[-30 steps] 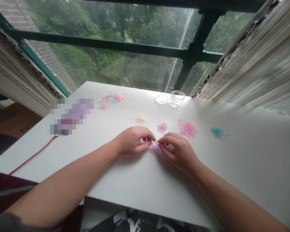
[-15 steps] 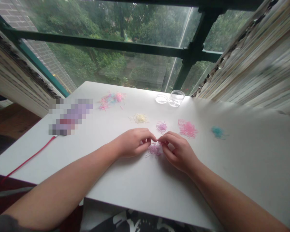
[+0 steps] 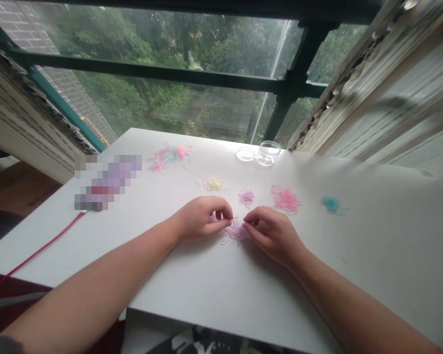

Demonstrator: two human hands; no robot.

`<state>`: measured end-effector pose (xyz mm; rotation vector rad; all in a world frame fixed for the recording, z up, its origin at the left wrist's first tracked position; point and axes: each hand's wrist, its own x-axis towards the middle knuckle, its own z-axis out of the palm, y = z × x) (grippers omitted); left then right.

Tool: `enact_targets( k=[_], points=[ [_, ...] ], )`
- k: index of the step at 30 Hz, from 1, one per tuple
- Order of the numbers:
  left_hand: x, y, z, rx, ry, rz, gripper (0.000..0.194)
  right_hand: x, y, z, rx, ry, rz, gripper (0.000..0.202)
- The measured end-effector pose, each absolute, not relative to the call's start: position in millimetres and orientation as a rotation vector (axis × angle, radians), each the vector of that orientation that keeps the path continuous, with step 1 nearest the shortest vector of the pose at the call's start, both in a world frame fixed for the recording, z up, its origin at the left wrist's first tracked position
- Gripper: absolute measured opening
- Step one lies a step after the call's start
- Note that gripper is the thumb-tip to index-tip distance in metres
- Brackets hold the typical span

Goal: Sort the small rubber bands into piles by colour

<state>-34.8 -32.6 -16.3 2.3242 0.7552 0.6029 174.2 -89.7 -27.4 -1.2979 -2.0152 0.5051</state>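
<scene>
My left hand is closed in a pinch, thumb and forefinger together, at the upper left of a lilac pile of small thin looped pieces that look like paper clips. Facing it across a small gap, my right hand also pinches, its fingertips at the pile's right side. Whatever sits between either pair of fingertips is too small to make out. Just beyond the hands lies a smaller purple pile. A pink pile is to its right, and a pale yellow pile to its left.
A teal pile lies farther right. At the back are a mixed-colour pile, a clear round container and a clear lid. A blurred-out purple object with a red cord lies left on the white table.
My fingertips, which met above the lilac pile, have drawn apart, leaving a small gap. The right hand has dropped slightly, and the view has tilted a little.
</scene>
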Motion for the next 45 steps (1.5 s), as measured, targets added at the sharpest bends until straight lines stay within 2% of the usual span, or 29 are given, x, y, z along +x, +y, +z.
enact_targets(
  k=[5,10,29,37,39,42,45],
  points=[
    [-35,-31,-19,2.307,0.698,0.602,0.015,173,-89,-27,-1.261,-1.995,0.543,0.004],
    [-33,-32,-19,2.29,0.74,0.577,0.007,170,-88,-29,-1.218,-1.937,0.593,0.004],
    [-32,-33,-16,2.302,0.695,0.562,0.004,169,-86,-31,-1.133,-1.995,0.552,0.013],
    [-31,-33,-15,2.353,0.739,0.581,0.035,169,-93,-23,-1.137,-2.164,0.201,0.013],
    [-29,-34,-16,2.381,0.698,0.566,0.031,168,-94,-22,-1.131,-2.215,0.129,0.013],
    [-26,-34,-16,2.416,0.635,0.552,0.014,166,-95,-21,-1.142,-2.257,0.085,0.013],
    [-26,-33,-15,2.452,0.631,0.529,0.01,169,-92,-21,-1.176,-2.25,0.083,0.013]
  ],
)
